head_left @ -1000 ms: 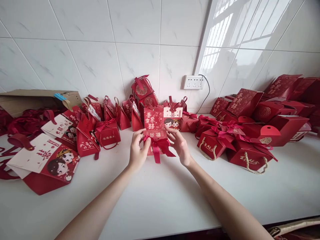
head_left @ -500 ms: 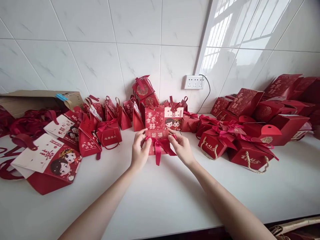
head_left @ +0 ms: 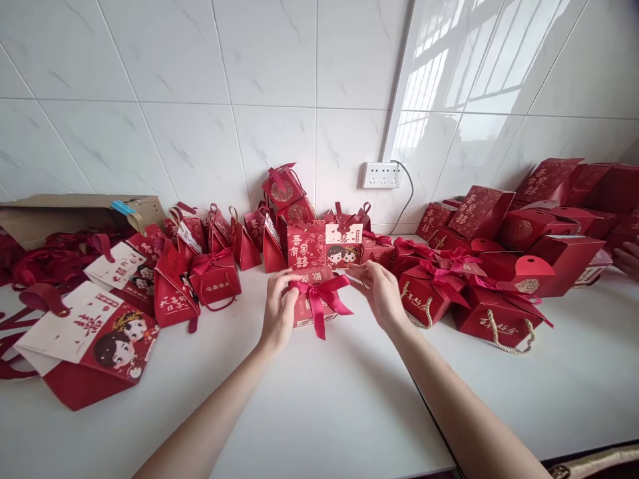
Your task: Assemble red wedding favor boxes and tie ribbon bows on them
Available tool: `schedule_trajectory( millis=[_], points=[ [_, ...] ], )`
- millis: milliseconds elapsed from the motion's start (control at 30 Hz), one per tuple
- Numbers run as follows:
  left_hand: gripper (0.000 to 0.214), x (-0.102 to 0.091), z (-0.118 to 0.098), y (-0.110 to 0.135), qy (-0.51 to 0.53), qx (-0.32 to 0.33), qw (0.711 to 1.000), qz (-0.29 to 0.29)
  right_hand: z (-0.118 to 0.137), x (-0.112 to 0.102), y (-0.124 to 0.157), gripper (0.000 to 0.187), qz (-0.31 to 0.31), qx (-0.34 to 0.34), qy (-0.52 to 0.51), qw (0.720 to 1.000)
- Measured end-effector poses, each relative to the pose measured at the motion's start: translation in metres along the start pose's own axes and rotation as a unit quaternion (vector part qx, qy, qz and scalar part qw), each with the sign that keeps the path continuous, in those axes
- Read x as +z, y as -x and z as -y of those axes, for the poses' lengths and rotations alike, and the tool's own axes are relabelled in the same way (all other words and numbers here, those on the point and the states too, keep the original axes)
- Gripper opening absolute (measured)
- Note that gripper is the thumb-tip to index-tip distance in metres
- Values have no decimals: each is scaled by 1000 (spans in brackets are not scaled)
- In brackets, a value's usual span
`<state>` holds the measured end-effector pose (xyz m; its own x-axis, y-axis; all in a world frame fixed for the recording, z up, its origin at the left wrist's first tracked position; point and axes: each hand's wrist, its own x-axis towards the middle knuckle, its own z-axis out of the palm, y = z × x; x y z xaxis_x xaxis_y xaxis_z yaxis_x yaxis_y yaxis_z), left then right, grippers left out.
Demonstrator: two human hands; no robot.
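In the middle of the table a small red gift box (head_left: pixel 305 313) stands, tied with a dark pink ribbon bow (head_left: pixel 322 298) whose tails hang over its front. My left hand (head_left: pixel 279 309) grips the box's left side, thumb by the bow's left loop. My right hand (head_left: pixel 378 293) is just off the right side of the box, fingers stretched out and nothing visible in them. Behind the box stands a larger red box (head_left: pixel 307 247) with gold characters and a cartoon couple printed on it.
Finished-looking red boxes with bows and rope handles (head_left: pixel 499 319) stand to the right, before a pile of red boxes (head_left: pixel 559 226). Bags (head_left: pixel 90 352) and a carton of ribbons (head_left: pixel 90 206) are on the left. Another person's hand (head_left: pixel 628 259) shows at the right edge.
My right hand has let go of the box's right side and moved slightly right. My left hand still holds the box. The view has tilted up a little, and another person's hand has appeared at right.
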<state>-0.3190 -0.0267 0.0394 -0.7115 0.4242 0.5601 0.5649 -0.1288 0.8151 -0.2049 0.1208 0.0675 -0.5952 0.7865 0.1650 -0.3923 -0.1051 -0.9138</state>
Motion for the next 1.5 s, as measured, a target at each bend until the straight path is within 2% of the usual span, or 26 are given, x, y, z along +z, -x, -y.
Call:
schedule_trajectory(
  millis=[33,67,133,167,200,233,267,300,333,367,400,467,533,633,733,833,967,1067,1167,1300,1500],
  points=[
    [20,0,0,0,-1,-6,1000,2,7,-4,0,31,8,-20,1,1000],
    [23,0,1,-1,1,-15,1000,3,14,-8,0,32,42,-29,15,999],
    [29,2,1,-2,11,-36,999,3,27,-16,1,35,183,17,91,979],
    [32,3,1,-2,19,-44,999,6,31,-20,2,38,271,74,150,948],
    [34,4,1,-2,29,-50,998,13,33,-23,3,40,353,144,215,899],
    [34,4,1,-2,38,-52,998,22,34,-24,4,42,420,212,273,839],
    [34,4,0,-2,42,-50,997,35,33,-24,5,46,470,266,313,782],
    [36,2,0,-2,40,-41,997,50,30,-23,6,51,503,300,331,740],
    [40,-1,0,-3,34,-25,997,68,26,-20,7,55,524,311,326,723],
    [45,-4,1,-4,27,-7,996,85,21,-16,9,58,534,303,304,728],
    [50,-8,1,-5,20,11,995,98,16,-11,11,61,534,282,275,748],
    [55,-15,0,-8,10,34,993,114,7,-1,17,61,502,233,219,804],
    [47,-18,-2,-10,-7,25,993,117,-1,7,22,56,457,200,189,846],
    [35,-14,-9,-11,-48,-30,994,99,-9,15,29,49,433,176,177,866],
    [30,-7,-15,-10,-74,-57,993,70,-12,19,35,44,452,160,193,856],
    [26,-7,-18,-10,-98,-22,992,74,-12,22,42,36,485,166,212,832],
    [26,-15,-22,-12,-118,42,980,154,-14,26,50,31,504,153,269,806],
    [18,-18,-25,-13,-113,56,972,196,-16,26,52,28,499,133,315,796],
    [13,-16,-27,-13,-113,33,978,173,-15,26,51,26,503,143,295,799],
    [12,-13,-31,-13,-108,-5,981,162,-10,29,53,28,511,196,289,785],
    [10,-11,-35,-11,-113,0,981,156,-10,34,59,28,516,205,300,775]
  ],
)
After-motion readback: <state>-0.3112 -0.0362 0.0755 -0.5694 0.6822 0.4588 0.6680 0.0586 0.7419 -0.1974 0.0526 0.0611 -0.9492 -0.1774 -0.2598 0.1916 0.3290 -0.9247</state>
